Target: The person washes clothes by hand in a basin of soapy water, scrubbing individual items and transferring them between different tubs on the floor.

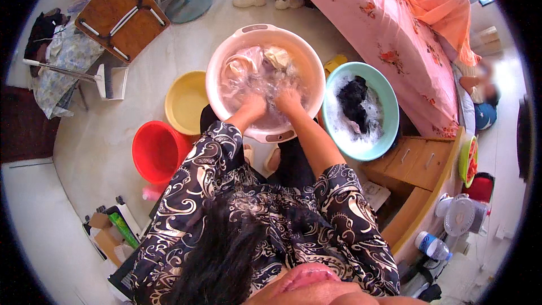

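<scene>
A pale pink basin (215,59) of churning water stands in front of me. Light-coloured wet cloth (244,63) lies in it toward the far side, with a cream piece beside it. Both my hands are in the basin, dipped into the water. My left hand (253,104) is near the basin's middle, and my right hand (288,99) is close by on its right. Splashing water hides the fingers of both, so whether they grip any cloth does not show. Right of this basin, a turquoise basin (392,100) holds suds and dark wet cloth (353,99).
A yellow basin (186,99) and a red bucket (158,149) stand at the left. A pink-covered bed (372,28) and a wooden drawer unit (415,158) flank the right. Farther off are a folded table (121,14), a dustpan (114,83) and, at far right, a person (480,87).
</scene>
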`<state>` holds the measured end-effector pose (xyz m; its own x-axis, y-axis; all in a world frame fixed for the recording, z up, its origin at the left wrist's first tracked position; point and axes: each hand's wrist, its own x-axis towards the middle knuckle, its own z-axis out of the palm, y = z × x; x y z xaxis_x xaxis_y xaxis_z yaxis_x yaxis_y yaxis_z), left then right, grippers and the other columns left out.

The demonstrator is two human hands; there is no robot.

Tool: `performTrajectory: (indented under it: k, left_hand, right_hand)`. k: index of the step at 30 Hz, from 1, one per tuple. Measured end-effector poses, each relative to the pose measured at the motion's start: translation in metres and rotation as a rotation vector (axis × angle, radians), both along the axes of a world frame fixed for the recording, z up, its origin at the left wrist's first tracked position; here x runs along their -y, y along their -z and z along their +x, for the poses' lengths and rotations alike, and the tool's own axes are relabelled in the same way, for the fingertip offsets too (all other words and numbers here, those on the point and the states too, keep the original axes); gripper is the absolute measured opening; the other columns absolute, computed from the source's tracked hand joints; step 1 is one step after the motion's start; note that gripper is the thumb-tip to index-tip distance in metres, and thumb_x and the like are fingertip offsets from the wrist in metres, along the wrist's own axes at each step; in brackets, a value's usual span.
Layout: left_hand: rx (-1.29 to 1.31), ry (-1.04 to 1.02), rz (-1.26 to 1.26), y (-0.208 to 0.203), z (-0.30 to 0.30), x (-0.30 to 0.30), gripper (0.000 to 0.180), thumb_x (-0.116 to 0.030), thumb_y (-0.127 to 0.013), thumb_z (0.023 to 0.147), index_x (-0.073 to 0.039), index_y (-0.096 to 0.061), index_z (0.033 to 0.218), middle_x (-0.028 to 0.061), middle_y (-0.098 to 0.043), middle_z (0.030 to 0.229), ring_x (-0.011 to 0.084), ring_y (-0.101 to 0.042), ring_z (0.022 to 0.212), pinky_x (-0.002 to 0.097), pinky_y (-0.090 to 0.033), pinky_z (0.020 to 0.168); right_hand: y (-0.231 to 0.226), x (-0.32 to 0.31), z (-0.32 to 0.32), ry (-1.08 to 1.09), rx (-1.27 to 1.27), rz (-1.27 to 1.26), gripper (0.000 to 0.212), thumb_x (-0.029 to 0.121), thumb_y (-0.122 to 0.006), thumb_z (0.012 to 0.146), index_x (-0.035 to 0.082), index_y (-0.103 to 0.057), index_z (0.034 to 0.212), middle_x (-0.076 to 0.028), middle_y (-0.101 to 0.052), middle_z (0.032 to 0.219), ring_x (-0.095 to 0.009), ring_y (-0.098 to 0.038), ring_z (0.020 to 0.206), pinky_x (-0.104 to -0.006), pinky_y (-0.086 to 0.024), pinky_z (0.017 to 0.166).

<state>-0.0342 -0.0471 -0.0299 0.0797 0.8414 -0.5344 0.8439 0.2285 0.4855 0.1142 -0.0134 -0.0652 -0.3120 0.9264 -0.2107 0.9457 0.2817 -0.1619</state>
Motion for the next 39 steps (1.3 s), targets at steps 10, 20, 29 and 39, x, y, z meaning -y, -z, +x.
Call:
performTrajectory:
  k: [10,20,29,39]
  left_hand:
    - [0.279,-0.348,0.377,0.025,-0.001,0.001,0.045,-0.023,-0.05,0.094,-0.011,-0.054,0.137,0.0254,-0.056,0.133,0.0399,-0.054,0.125,0.0498,-0.04,0.106]
    - [0.395,-0.025,0.596,-0.047,-0.049,-0.035,0.033,-0.021,-0.059,0.09,-0.007,-0.061,0.119,0.0225,-0.068,0.1,0.039,-0.066,0.095,0.0477,-0.051,0.081]
    - [0.677,0.065,0.762,-0.179,-0.039,-0.096,0.025,-0.004,-0.059,0.093,-0.001,-0.061,0.118,0.0019,-0.066,0.102,0.0096,-0.06,0.094,0.0277,-0.05,0.088]
    - [0.925,0.225,0.801,-0.262,-0.04,-0.104,0.037,-0.001,-0.063,0.083,-0.004,-0.057,0.119,0.0044,-0.065,0.107,0.0111,-0.06,0.099,0.0274,-0.049,0.089]
  right_hand:
    - [0.001,-0.011,-0.014,0.024,-0.3,-0.151,0.049,0.025,-0.045,0.098,0.007,-0.047,0.143,-0.023,-0.049,0.142,-0.036,-0.045,0.135,-0.0478,-0.033,0.113]
    - [-0.122,-0.033,0.025,0.067,-0.887,-0.006,0.03,0.029,-0.067,0.09,0.0,-0.07,0.084,-0.008,-0.062,0.067,-0.011,-0.055,0.065,-0.0319,-0.047,0.063]
    - [-0.25,-0.062,0.057,0.035,-1.207,0.012,0.029,0.023,-0.069,0.086,0.003,-0.074,0.106,-0.005,-0.071,0.095,-0.012,-0.061,0.089,-0.0287,-0.049,0.083]
    - [-0.283,-0.072,0.088,0.104,-1.307,0.196,0.04,0.024,-0.07,0.086,0.003,-0.067,0.12,-0.006,-0.07,0.094,-0.011,-0.062,0.086,-0.026,-0.05,0.08]
